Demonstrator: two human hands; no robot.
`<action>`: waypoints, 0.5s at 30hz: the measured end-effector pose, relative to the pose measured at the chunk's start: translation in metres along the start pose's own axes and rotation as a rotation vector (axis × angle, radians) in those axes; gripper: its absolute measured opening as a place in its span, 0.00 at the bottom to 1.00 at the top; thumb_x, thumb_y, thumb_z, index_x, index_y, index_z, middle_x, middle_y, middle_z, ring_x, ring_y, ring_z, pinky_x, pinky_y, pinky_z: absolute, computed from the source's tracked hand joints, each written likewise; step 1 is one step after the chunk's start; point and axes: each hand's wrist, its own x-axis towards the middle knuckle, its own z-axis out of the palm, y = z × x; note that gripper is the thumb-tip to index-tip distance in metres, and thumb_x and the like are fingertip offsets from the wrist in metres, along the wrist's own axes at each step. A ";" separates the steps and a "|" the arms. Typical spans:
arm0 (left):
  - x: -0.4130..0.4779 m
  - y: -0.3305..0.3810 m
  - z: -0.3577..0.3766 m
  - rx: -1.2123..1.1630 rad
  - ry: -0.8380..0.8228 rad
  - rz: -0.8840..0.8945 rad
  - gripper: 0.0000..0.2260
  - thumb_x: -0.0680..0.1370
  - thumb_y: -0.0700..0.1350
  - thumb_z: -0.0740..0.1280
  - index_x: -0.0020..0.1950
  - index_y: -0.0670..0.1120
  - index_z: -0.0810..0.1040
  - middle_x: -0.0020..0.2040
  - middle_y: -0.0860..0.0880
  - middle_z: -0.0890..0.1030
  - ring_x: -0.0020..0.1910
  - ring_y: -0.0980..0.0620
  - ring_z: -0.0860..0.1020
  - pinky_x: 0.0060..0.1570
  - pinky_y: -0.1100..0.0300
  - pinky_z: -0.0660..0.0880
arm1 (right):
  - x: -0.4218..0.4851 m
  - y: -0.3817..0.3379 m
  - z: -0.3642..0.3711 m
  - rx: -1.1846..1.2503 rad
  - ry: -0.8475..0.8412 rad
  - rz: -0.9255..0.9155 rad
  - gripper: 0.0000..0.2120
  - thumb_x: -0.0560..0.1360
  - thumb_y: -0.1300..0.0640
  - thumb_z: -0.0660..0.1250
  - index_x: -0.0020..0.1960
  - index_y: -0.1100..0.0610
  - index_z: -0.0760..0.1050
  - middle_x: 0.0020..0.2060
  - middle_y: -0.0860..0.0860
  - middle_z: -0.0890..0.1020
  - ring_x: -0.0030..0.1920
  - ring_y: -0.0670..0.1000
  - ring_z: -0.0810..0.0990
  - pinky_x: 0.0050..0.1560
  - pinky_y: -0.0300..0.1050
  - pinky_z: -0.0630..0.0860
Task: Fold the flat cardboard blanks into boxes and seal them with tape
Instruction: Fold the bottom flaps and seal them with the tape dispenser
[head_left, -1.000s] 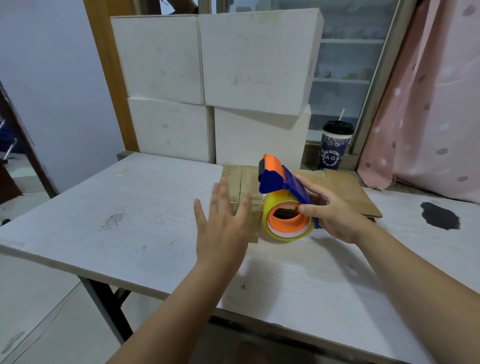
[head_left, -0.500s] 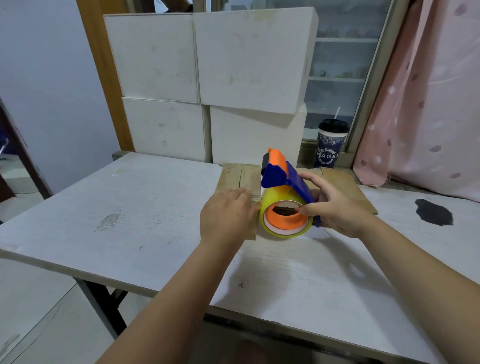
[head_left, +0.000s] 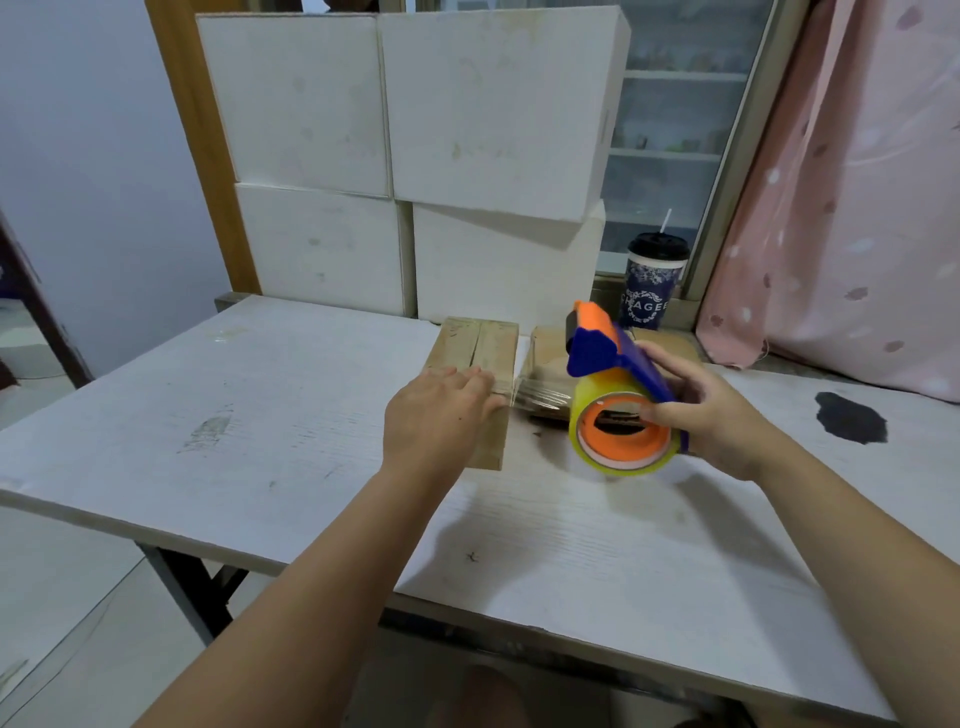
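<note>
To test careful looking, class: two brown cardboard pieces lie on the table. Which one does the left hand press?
The left piece: the left hand lies flat on it. The other piece sits behind the tape dispenser gripped by the right hand.

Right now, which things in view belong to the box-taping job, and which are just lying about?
In use: brown cardboard blank with a centre seam, under the left hand; blue-and-orange tape dispenser with a yellow roll, held by the right hand; clear tape strip stretched between them; brown cardboard stack.
Lying about: dark paper cup with lid and straw; pink dotted curtain; stacked white boxes.
</note>
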 end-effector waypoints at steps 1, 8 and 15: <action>-0.001 0.001 0.000 -0.002 0.029 0.004 0.09 0.67 0.50 0.78 0.39 0.47 0.83 0.33 0.53 0.81 0.31 0.52 0.79 0.26 0.64 0.70 | -0.002 -0.001 -0.001 -0.009 0.003 -0.027 0.32 0.72 0.71 0.69 0.63 0.37 0.71 0.57 0.57 0.79 0.55 0.61 0.80 0.55 0.63 0.77; -0.005 0.002 0.000 -0.014 0.029 -0.015 0.13 0.69 0.56 0.74 0.44 0.47 0.83 0.37 0.51 0.82 0.36 0.49 0.80 0.29 0.62 0.71 | -0.007 -0.018 0.001 -0.463 0.037 -0.246 0.32 0.64 0.59 0.75 0.54 0.25 0.71 0.49 0.45 0.80 0.45 0.44 0.78 0.41 0.37 0.73; -0.005 0.004 0.002 -0.048 0.032 -0.075 0.12 0.69 0.55 0.74 0.43 0.47 0.83 0.36 0.50 0.81 0.35 0.48 0.79 0.30 0.64 0.64 | -0.009 -0.022 -0.004 -0.587 -0.010 -0.180 0.32 0.66 0.58 0.77 0.64 0.37 0.71 0.45 0.31 0.77 0.42 0.30 0.75 0.37 0.22 0.68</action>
